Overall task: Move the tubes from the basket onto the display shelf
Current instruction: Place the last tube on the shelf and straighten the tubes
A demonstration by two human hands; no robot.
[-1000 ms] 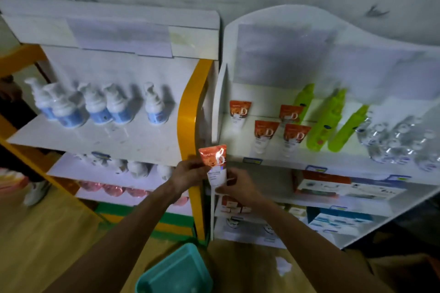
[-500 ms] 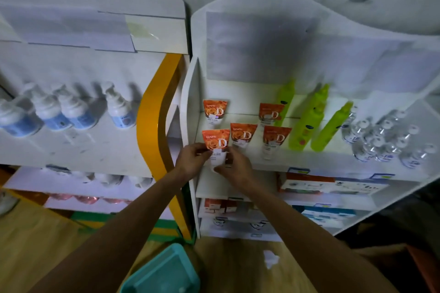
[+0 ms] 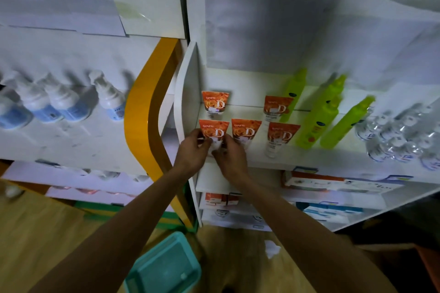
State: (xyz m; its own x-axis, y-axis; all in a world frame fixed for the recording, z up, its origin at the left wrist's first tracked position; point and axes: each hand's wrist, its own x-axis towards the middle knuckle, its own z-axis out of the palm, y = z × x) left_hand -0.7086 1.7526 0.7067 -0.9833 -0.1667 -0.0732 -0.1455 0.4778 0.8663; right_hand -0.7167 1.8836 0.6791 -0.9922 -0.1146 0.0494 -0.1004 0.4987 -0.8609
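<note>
An orange-and-white tube (image 3: 213,131) stands cap-down at the front left of the white display shelf (image 3: 297,162). My left hand (image 3: 193,152) pinches its left side and my right hand (image 3: 229,153) pinches its right side; its lower part is hidden behind my fingers. Several matching tubes stand upright beside and behind it, one at the back left (image 3: 215,102) and one just to the right (image 3: 245,130). The teal basket (image 3: 164,266) sits on the floor below my arms; something small and white lies in it.
Green spray bottles (image 3: 317,119) and clear small bottles (image 3: 402,138) fill the same shelf to the right. An orange-edged rack (image 3: 147,107) with white pump bottles (image 3: 109,100) stands on the left. Boxed goods sit on lower shelves. A white scrap (image 3: 271,248) lies on the wooden floor.
Both hands carried the tube up and forward from in front of the rack edge onto the front left of the shelf. The view moved closer to the shelf.
</note>
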